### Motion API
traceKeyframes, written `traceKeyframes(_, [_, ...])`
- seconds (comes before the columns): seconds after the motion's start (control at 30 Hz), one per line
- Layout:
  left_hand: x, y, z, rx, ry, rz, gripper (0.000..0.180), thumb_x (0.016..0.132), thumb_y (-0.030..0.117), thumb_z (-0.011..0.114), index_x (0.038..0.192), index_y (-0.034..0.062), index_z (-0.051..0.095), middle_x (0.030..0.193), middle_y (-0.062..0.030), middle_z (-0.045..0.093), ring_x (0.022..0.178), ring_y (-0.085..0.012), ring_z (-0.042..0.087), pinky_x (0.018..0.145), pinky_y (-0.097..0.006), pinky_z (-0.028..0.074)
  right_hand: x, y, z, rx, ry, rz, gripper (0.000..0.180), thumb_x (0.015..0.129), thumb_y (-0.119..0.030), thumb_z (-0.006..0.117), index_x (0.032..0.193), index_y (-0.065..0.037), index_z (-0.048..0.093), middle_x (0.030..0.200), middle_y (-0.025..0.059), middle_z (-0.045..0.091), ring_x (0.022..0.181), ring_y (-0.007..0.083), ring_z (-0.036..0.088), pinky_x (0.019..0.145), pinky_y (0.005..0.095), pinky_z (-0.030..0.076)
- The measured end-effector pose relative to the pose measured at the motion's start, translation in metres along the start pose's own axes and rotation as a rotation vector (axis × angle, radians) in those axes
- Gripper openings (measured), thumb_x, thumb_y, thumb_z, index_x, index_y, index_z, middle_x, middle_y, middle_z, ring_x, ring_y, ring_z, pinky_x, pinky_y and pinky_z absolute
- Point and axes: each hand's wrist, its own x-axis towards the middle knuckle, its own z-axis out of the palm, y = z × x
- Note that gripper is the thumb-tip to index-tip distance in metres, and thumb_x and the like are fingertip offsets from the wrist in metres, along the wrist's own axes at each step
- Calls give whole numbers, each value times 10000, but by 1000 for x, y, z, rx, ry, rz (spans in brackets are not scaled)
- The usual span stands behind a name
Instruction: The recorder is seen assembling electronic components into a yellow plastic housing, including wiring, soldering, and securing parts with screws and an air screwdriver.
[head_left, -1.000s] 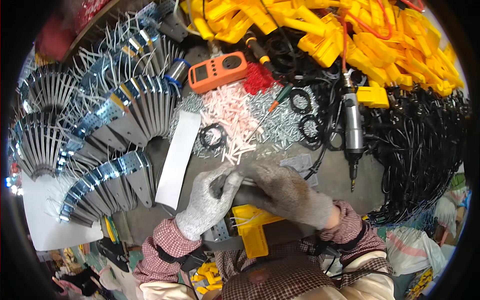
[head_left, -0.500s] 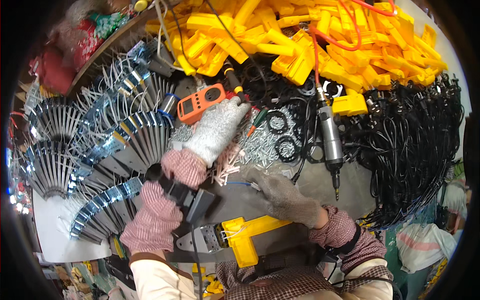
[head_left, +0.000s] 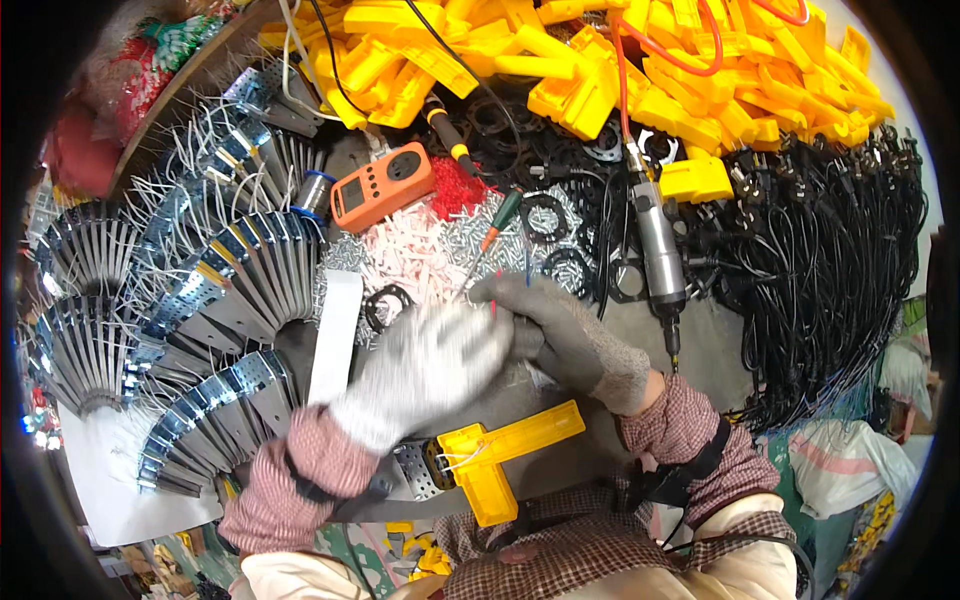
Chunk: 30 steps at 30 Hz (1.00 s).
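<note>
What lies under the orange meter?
The orange meter rests on the cluttered bench, its right end over white pegs and red bits. Whatever is beneath its body is covered.

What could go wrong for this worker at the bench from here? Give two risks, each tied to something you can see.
1. The left hand is blurred with motion right beside the right hand; something small pinched there might slip into the pile of screws and be hard to find.
2. The yellow part lies at the bench edge near the forearms, so a sleeve could knock it off.
</note>
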Motion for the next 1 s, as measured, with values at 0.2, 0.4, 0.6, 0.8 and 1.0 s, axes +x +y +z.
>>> traceKeyframes(0.2, [-59, 32, -18, 35, 128, 53, 364, 706, 154, 691, 1051, 45, 731, 907, -82, 623, 883, -258, 637, 686, -378, 554, -10, -22, 6, 356, 83, 198, 263, 1025, -251, 557, 1131, -24, 636, 848, -31, 537, 602, 18, 388, 533, 183, 321])
traceKeyframes(0.4, [-54, 39, -15, -330, 198, -313, 497, 823, 125, 787, 1281, 35, 618, 1139, -117, 625, 1026, -280, 637, 884, -376, 563, -13, -12, 23, -32, 75, -16, 235, 973, -242, 649, 1036, -21, 697, 775, -26, 612, 701, 36, 524, 612, 209, 433])
traceKeyframes(0.6, [-46, 47, 0, -1362, 262, -1111, 244, 920, 98, 746, 1115, -39, 694, 966, -62, 727, 912, -84, 675, 806, -214, 556, -20, 0, 36, -458, 100, -337, 128, 906, -93, 716, 1022, -36, 712, 950, 103, 716, 818, 179, 689, 723, 284, 540])
traceKeyframes(0.8, [-86, 87, -10, -1106, 656, -1149, 280, 934, 242, 751, 1055, -1, 680, 876, -93, 693, 791, -171, 668, 758, -324, 564, -44, -14, 40, -797, -313, -94, 264, 868, -239, 764, 1082, -100, 696, 1021, 83, 673, 842, 246, 698, 741, 369, 572])
traceKeyframes(1.0, [-124, 130, 20, -292, 315, -587, 275, 734, 162, 788, 982, 74, 708, 1011, -107, 656, 1027, -279, 630, 970, -554, 469, -49, -4, 55, -1165, -537, -304, 232, 815, -203, 717, 1015, -98, 665, 1025, 88, 570, 941, 297, 642, 804, 410, 547])
